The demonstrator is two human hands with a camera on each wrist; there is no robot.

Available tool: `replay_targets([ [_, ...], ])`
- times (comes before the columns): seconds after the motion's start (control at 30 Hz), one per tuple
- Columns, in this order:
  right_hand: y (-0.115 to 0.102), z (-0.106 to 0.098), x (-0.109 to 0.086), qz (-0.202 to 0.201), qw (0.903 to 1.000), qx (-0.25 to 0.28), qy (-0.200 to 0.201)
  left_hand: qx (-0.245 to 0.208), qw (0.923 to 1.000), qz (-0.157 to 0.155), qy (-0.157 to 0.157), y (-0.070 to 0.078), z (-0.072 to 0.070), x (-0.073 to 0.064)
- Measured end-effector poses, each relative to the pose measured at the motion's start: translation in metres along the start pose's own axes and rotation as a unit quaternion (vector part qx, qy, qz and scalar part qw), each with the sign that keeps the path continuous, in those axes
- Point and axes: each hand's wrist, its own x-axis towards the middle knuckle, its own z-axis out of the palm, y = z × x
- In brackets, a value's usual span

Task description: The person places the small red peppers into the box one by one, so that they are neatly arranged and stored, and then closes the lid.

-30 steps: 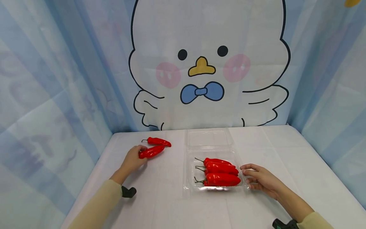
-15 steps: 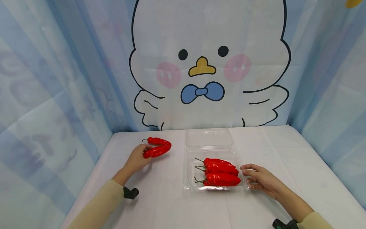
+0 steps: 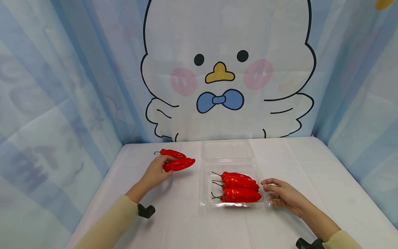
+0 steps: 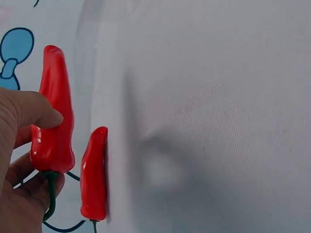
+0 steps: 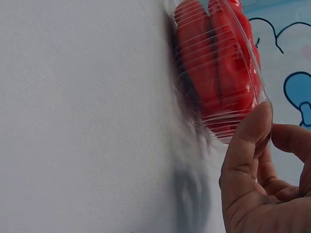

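My left hand (image 3: pixel 158 170) holds a red chili pepper (image 3: pixel 179 164) above the white table, thumb on one side and fingers on the other. In the left wrist view this pepper (image 4: pixel 57 141) points its tip up, and its green stem hangs by the palm. A second pepper (image 3: pixel 171 153) lies on the table just behind. At the table's middle right stands a clear plastic clamshell box (image 3: pixel 205 193), lid laid back, with several red peppers (image 3: pixel 240 195) side by side in it. My right hand (image 3: pixel 287 197) pinches the box's right rim between thumb and forefinger.
The open lid (image 3: pixel 227 150) lies flat behind the box, near the table's back edge. White cloth covers the table (image 3: pixel 174 221). Printed curtains (image 3: pixel 62 103) enclose the back and sides. A black wrist device (image 3: pixel 146 211) sits at the left sleeve.
The left hand has carried its pepper to the right and slightly back, past the tip of the pepper lying behind. The right hand and the box have stayed in place.
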Motion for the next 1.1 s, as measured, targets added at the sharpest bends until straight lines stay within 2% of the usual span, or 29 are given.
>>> replay_targets([
  [0.37, -0.001, 0.001, 0.001, 0.006, 0.9999, 0.005, 0.009, 0.003, 0.9999, 0.012, -0.002, 0.018, 0.013, -0.002],
  [0.53, -0.001, 0.002, 0.001, 0.006, 0.9999, 0.003, 0.012, 0.004, 0.9999, 0.011, -0.002, 0.023, 0.015, -0.003],
  [0.77, -0.001, 0.002, 0.000, 0.004, 1.0000, -0.001, 0.008, 0.000, 0.9995, 0.031, 0.000, 0.030, 0.019, -0.003],
  [1.1, -0.002, 0.003, -0.002, 0.011, 0.9999, 0.002, 0.013, -0.006, 0.9993, 0.035, -0.014, 0.042, 0.025, 0.000],
])
